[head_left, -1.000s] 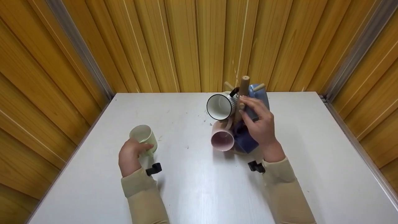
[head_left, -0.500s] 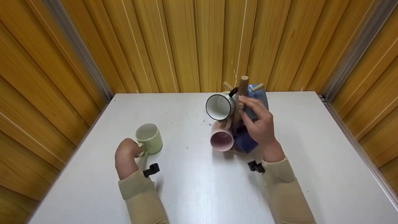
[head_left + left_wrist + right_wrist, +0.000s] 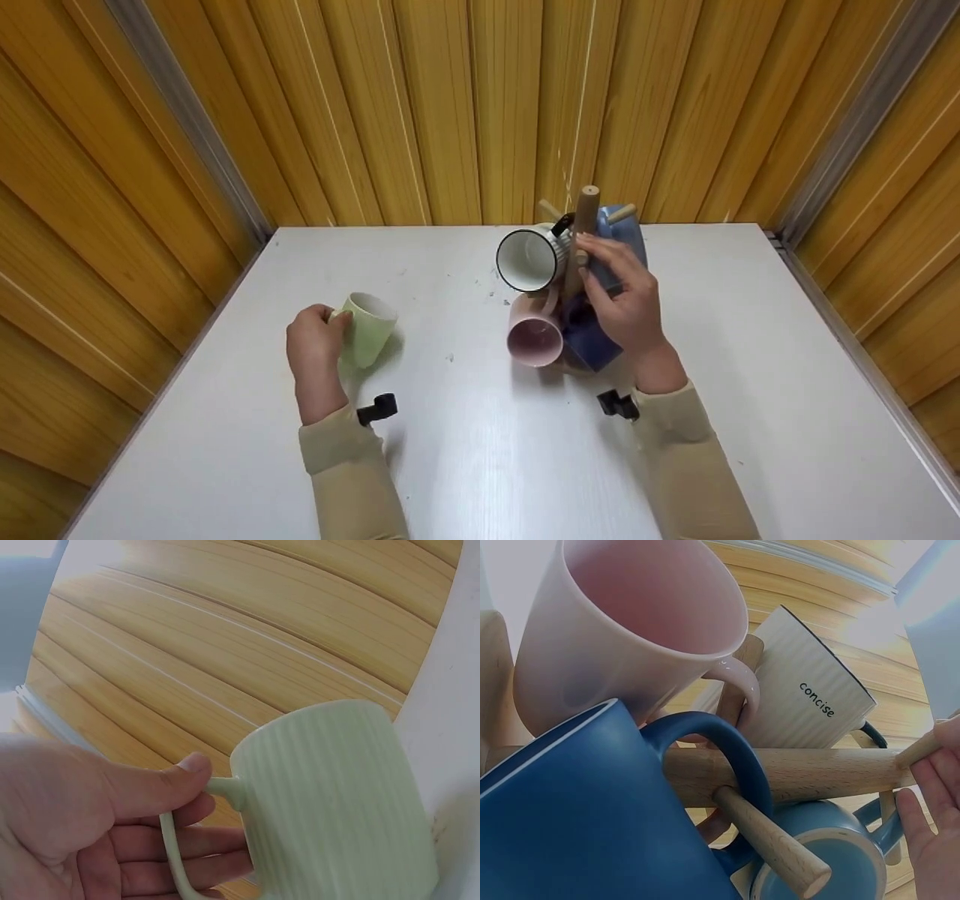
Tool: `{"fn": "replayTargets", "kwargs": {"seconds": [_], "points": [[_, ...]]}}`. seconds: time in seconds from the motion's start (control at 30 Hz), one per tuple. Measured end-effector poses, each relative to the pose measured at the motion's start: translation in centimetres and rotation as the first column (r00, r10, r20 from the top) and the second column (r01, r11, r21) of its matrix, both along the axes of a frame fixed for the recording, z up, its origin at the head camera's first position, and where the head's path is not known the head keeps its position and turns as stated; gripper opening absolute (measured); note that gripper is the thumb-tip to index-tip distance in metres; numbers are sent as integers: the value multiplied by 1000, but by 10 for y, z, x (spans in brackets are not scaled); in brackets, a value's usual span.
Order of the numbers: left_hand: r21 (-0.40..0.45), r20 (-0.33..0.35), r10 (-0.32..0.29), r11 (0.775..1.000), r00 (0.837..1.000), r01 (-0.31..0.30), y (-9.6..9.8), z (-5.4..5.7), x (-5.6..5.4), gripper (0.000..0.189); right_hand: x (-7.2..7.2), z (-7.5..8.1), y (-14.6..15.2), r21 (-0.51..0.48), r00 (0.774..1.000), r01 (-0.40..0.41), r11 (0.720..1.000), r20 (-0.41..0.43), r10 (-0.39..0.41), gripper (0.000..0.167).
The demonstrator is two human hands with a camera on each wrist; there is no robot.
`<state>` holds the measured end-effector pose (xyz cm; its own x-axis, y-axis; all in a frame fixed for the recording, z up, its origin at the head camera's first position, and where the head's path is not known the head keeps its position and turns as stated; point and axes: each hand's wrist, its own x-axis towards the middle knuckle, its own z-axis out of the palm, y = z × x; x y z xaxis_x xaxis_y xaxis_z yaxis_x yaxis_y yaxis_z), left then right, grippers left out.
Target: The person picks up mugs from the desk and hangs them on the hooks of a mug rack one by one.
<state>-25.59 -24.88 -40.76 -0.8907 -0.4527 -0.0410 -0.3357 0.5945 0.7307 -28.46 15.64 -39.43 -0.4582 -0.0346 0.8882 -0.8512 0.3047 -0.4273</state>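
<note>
A pale green ribbed mug [image 3: 373, 330] leans tilted over the left side of the table, its opening up. My left hand [image 3: 311, 345] grips it by the handle [image 3: 172, 847], thumb on top and fingers behind. Right of centre stands a wooden mug tree [image 3: 588, 206]. With thumb and fingertips, my right hand [image 3: 630, 296] pinches one of its upper pegs [image 3: 922, 749]. Hanging on the tree are a white mug [image 3: 527, 260] with a black rim, a pink mug [image 3: 535, 337], a dark blue mug [image 3: 592, 817] and a light blue mug [image 3: 632, 236].
The white table [image 3: 465, 442] has small dark specks near the tree. Wood-patterned panels [image 3: 435, 112] wall it in at the back and sides. Bare peg ends [image 3: 621, 214] stick out near the top of the tree.
My left hand has shifted from over the green mug onto its handle, and the mug has gone from upright to tilted. The right hand keeps its place on the peg.
</note>
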Motion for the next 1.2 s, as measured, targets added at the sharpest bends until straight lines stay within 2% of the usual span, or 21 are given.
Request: {"fn": "replayTargets", "kwargs": {"seconds": [0.1, 0.2, 0.4, 0.53, 0.73, 0.8, 0.9, 0.97, 1.0, 1.07, 1.1, 1.2], "points": [[-14, -16, -6, 1000, 1000, 6, 2, 4, 2, 29, 0, -1, 1, -2, 1000, 3, 1000, 5, -3, 39], [12, -43, -20, 1000, 999, 21, 6, 9, 5, 28, 1, -1, 2, -3, 1000, 5, 1000, 10, -5, 39], [40, -156, -56, 997, 986, 63, 19, 23, 11, 27, 1, -1, 1, -6, 1000, -7, 1000, 5, 7, 39], [37, -218, -113, 992, 969, 124, 30, 31, 14, 25, 1, -2, 2, 5, 1000, -9, 1000, 16, 9, 41], [72, -219, -223, 967, 950, 244, 52, 43, 23, 20, 15, 7, 3, 7, 995, -28, 1000, 92, 27, 50], [57, -236, -266, 956, 935, 287, 61, 44, 25, 19, 24, 13, 2, -14, 996, -26, 1000, 80, 27, 51], [15, -256, -337, 936, 906, 353, 76, 46, 26, 18, 37, 20, 0, -20, 999, -53, 998, 3, 53, 49], [-15, -266, -390, 916, 882, 401, 86, 46, 27, 18, 45, 24, -3, 44, 993, -115, 992, -34, 116, 51], [-27, -268, -416, 905, 869, 425, 91, 47, 28, 18, 49, 25, -4, 98, 988, -152, 984, -26, 155, 53], [-46, -273, -468, 879, 841, 474, 101, 48, 29, 17, 57, 27, -8, 231, 977, -212, 950, 47, 207, 61], [-54, -274, -493, 865, 826, 498, 106, 48, 30, 16, 60, 27, -10, 303, 973, -229, 925, 103, 207, 68], [-72, -281, -564, 819, 776, 569, 118, 49, 32, 15, 66, 25, -17, 483, 953, -246, 841, 279, 118, 86]]}}
